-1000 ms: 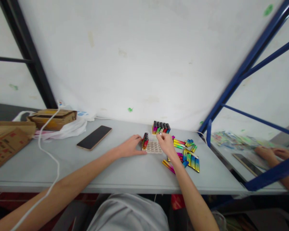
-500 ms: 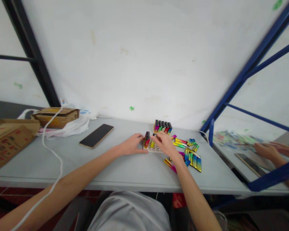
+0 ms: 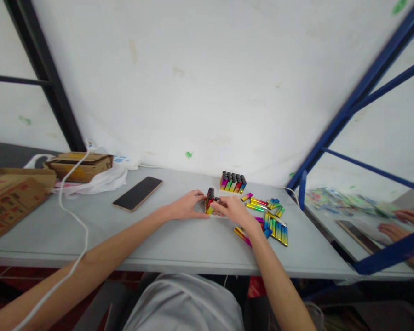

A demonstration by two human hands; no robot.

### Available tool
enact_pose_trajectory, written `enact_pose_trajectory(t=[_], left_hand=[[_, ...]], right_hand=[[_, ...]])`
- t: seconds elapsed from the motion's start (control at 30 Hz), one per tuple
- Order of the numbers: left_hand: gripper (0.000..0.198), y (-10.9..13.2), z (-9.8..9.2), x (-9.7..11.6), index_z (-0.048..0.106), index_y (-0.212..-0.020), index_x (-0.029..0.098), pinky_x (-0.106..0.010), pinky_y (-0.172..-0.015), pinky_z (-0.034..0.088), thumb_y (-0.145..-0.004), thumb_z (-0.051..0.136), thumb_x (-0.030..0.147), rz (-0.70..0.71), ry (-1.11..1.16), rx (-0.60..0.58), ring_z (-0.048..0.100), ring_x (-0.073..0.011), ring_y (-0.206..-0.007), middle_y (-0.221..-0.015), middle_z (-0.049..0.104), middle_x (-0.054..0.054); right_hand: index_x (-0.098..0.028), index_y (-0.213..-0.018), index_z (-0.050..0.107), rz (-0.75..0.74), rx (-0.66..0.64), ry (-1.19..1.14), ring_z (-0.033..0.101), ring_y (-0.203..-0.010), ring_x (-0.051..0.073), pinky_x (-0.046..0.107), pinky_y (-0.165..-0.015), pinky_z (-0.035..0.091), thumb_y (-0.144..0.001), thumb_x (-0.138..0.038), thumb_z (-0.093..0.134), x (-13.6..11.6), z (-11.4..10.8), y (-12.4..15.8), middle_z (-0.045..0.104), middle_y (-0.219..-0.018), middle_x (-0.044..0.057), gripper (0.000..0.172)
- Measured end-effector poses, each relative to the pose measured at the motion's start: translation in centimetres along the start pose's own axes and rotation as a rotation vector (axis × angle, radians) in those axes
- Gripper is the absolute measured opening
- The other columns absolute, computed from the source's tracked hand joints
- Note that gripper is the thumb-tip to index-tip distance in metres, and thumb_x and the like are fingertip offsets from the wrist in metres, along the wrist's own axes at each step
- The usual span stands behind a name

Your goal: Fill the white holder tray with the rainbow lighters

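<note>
My left hand [image 3: 186,207] is curved around the left end of a small pale tray [image 3: 224,217], thumb along the front and fingers behind, steadying it. A short row of upright lighters [image 3: 209,197] with black tops and shiny red and yellow bodies stands at that end. My right hand [image 3: 236,210] pinches a yellow lighter [image 3: 211,209] upright beside this row; its lower end is partly hidden by my fingers. Right of my right hand lie loose metallic lighters [image 3: 278,227] in rainbow colours. Behind the tray stands a block of several upright lighters [image 3: 232,182].
A dark phone [image 3: 138,193] lies on the grey table [image 3: 179,243] to the left. Cardboard boxes [image 3: 17,202] and a white plastic bag [image 3: 105,182] are farther left. A white cable [image 3: 74,214] hangs across my left side. Beyond the blue frame [image 3: 334,119], another person's hands [image 3: 395,232] are at work.
My right hand has moved slightly left and down with the yellow lighter, bringing it against the row. My left hand stays at the tray's end.
</note>
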State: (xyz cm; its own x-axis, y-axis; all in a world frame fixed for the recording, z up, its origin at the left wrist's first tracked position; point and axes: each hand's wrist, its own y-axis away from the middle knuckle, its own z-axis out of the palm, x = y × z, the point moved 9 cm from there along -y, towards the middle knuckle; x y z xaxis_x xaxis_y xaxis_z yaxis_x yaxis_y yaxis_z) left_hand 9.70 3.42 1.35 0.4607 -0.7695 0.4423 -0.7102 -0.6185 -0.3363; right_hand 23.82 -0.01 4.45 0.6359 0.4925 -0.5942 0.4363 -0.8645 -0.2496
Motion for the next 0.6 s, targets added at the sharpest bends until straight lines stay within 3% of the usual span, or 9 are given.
enact_pose_trajectory(t=[0.2,0.37,0.5,0.6], left_hand=[[0.059,0.0,-0.1,0.2,0.071,-0.122,0.02,-0.042,-0.11,0.05,-0.088,0.073,0.068,0.005,0.005,-0.008,0.064,-0.0331,-0.122,-0.129,0.069,-0.014],[0.062,-0.1,0.1,-0.3,0.071,-0.123,0.02,-0.043,-0.112,0.05,-0.086,0.074,0.069,-0.009,0.004,-0.001,0.065,-0.0337,-0.123,-0.129,0.069,-0.014],[0.072,-0.3,0.4,-1.0,0.07,-0.128,0.02,-0.045,-0.114,0.049,-0.08,0.078,0.072,-0.042,-0.006,0.022,0.064,-0.0359,-0.126,-0.133,0.067,-0.016],[0.072,-0.3,0.5,-1.1,0.071,-0.126,0.02,-0.046,-0.113,0.051,-0.078,0.079,0.074,-0.054,-0.016,0.043,0.066,-0.037,-0.124,-0.132,0.068,-0.015]], right_hand=[[-0.02,-0.093,0.075,-0.058,0.015,0.105,0.068,-0.077,0.022,0.031,-0.073,0.045,-0.105,-0.05,0.064,-1.2,1.1,-0.4,0.079,-0.089,0.008,0.034],[-0.019,-0.089,0.076,-0.053,-0.023,0.096,0.064,-0.071,0.019,0.029,-0.068,0.042,-0.103,-0.059,0.062,-0.9,0.6,-0.1,0.076,-0.081,0.005,0.045],[-0.02,-0.086,0.076,0.009,0.021,0.092,0.064,-0.072,0.019,0.029,-0.07,0.044,-0.103,-0.059,0.062,2.1,-2.8,0.6,0.075,-0.078,0.003,0.045],[-0.02,-0.091,0.079,0.115,0.142,0.166,0.069,-0.083,0.023,0.033,-0.081,0.051,-0.101,-0.046,0.066,5.9,-6.8,1.9,0.08,-0.089,0.007,0.031]])
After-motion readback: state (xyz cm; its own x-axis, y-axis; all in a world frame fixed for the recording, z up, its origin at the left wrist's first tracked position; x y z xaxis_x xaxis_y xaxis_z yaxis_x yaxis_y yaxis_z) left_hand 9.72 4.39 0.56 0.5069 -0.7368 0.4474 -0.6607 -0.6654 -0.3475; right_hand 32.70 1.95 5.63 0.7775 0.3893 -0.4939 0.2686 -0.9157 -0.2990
